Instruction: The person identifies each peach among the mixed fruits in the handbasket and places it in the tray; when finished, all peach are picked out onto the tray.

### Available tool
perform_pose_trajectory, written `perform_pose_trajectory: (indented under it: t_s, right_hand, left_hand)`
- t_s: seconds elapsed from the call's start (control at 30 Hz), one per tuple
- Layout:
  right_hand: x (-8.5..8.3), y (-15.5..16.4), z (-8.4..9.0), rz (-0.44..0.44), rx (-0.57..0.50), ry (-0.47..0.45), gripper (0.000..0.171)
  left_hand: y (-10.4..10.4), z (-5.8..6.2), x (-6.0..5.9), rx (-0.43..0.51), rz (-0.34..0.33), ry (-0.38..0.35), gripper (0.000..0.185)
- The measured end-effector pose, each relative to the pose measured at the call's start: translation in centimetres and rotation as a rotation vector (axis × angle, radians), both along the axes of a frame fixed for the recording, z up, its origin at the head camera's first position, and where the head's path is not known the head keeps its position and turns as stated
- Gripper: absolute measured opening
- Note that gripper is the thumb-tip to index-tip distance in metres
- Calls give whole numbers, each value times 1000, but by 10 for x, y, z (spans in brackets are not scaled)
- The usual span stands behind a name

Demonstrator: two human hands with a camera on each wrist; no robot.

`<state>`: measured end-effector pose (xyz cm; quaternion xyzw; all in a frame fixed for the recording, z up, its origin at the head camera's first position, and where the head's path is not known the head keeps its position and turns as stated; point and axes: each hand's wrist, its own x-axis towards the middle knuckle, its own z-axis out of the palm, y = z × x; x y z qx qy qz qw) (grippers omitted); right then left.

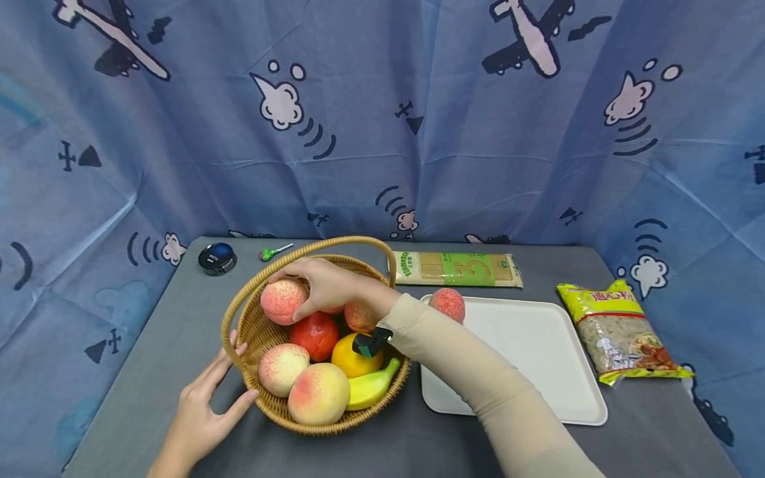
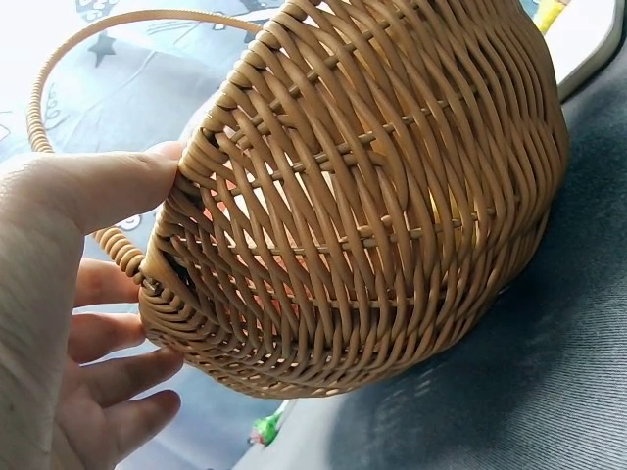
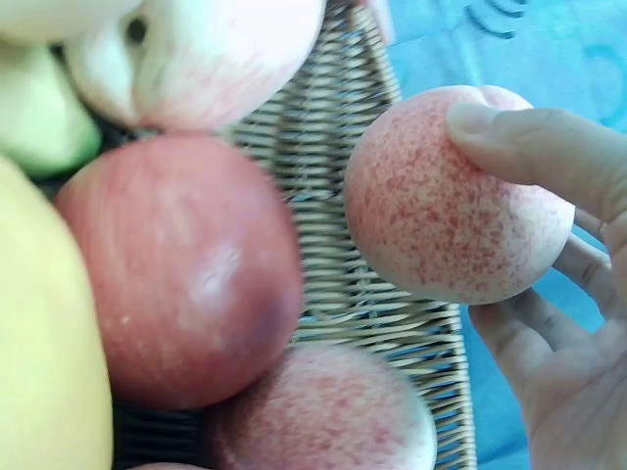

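In the head view, my right hand (image 1: 329, 285) grips a pink speckled peach (image 1: 283, 300) over the back left of a wicker basket (image 1: 335, 428). The right wrist view has its thumb on top of that peach (image 3: 446, 201) and fingers beneath. My left hand (image 1: 206, 408) rests against the basket's left rim, fingers spread and fairly straight. Its thumb and fingertips touch the rim near the handle's foot (image 2: 122, 257). Inside the basket are a red apple (image 1: 315, 336), a yellow-orange fruit (image 1: 352, 358) partly behind the right wrist, a banana (image 1: 373, 388), and several more peaches (image 1: 319, 395).
Right of the basket lies a white tray (image 1: 520, 358) with a peach (image 1: 447, 305) at its back left corner. A noodle pack (image 1: 460, 269) lies behind, a yellow-topped bag (image 1: 621, 332) at right. A round black tin (image 1: 217, 259) and green lollipop (image 1: 271, 253) sit back left.
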<state>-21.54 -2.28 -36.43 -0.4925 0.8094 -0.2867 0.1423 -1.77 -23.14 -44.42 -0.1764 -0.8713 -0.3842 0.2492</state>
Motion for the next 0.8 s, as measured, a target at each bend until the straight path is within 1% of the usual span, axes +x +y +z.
perform_pose_trajectory:
  t_s: [0.07,0.17,0.23,0.3,0.4,0.47,0.57,0.73,0.8]
  right_hand:
    - [3,5,4,-7,-26,-38,64]
    - [6,13,10,-12,-76,-96,63]
    - [9,18,13,-4,-111,-115,63]
    - [12,24,17,9,-144,-111,63]
    - [17,33,22,29,-192,-83,65]
    - [21,40,24,27,-221,-71,66]
    - [29,51,27,16,-257,-78,66]
    - [46,74,32,-8,-308,-97,65]
    - [52,84,34,-29,-326,-105,66]
  left_hand:
    - [0,0,0,-6,2,11,68]
    - [0,1,0,-9,9,-11,69]
    - [1,2,1,-13,14,-23,70]
    - [1,2,1,-13,16,-41,72]
    - [1,3,2,-17,15,-35,73]
    - [0,4,1,-21,16,-29,72]
    - [0,3,1,-25,19,-33,72]
    - [0,2,3,-21,39,-94,72]
    - [0,2,2,-18,43,-102,73]
